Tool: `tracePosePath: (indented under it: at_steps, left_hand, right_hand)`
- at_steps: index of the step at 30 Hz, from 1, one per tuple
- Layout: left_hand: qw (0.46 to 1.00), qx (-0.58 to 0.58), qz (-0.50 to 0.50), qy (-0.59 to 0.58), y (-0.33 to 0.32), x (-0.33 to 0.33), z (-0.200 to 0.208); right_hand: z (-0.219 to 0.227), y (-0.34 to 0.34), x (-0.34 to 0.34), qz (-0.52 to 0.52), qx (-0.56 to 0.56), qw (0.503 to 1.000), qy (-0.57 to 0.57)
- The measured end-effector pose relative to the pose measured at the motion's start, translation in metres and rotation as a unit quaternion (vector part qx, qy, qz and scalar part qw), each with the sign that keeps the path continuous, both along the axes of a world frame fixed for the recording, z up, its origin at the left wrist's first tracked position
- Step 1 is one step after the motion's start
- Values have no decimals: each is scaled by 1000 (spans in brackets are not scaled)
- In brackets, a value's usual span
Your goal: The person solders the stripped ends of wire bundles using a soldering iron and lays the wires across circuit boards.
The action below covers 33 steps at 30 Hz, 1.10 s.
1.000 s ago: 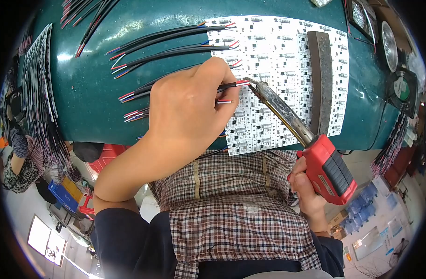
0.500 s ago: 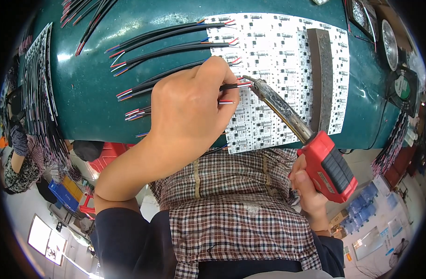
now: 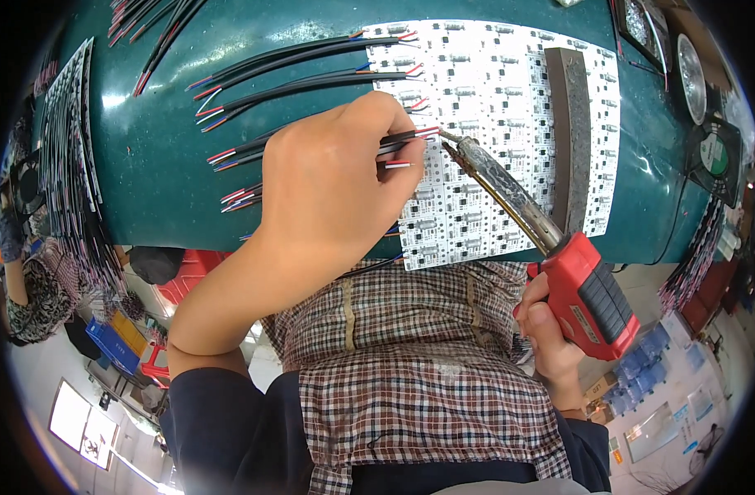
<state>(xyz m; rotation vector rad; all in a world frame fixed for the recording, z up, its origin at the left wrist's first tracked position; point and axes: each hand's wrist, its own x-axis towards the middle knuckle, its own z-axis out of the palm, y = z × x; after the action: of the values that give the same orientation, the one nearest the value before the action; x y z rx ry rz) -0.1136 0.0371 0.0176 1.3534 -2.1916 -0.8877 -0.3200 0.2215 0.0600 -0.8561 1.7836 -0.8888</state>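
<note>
My left hand (image 3: 332, 169) is closed on black-sheathed cables (image 3: 404, 136), pinched between thumb and fingers over the left part of a white circuit board panel (image 3: 497, 107). Stripped red and white wire ends stick out past the fingertips; another red and white pair shows lower in the grip. My right hand (image 3: 550, 338) grips a red and black soldering iron (image 3: 588, 293). Its dark, worn barrel points up and left, and the tip meets or nearly meets the wire ends at the board. Whether it touches them cannot be made out.
A dark bar (image 3: 569, 140) lies across the panel's right part. Several black cables (image 3: 299, 82) lie on the green table (image 3: 159, 190) left of the panel, some ending on it. A small fan (image 3: 714, 157) stands at right. Another person (image 3: 43, 289) is at far left.
My left hand has shifted slightly up and left with the cables. The iron's tip has moved slightly up and left, while its handle has moved slightly right.
</note>
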Motion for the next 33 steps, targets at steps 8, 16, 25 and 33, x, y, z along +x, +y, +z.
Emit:
tracePosePath:
  at_steps: [8, 16, 25, 33]
  left_hand:
    - [999, 38, 6, 20, -1, 0, 0]
    - [1000, -10, -16, -3, -3, 1, -1]
    - [998, 57, -37, 2, -13, 5, 1]
    - [998, 34, -43, -1, -10, 3, 3]
  right_hand:
    - [-1, 1, -3, 52, -5, 998, -25]
    - [4, 1, -2, 46, 26, 999, -1]
    - [5, 3, -1, 13, 19, 1000, 2]
    - [1, 6, -3, 59, -7, 998, 6]
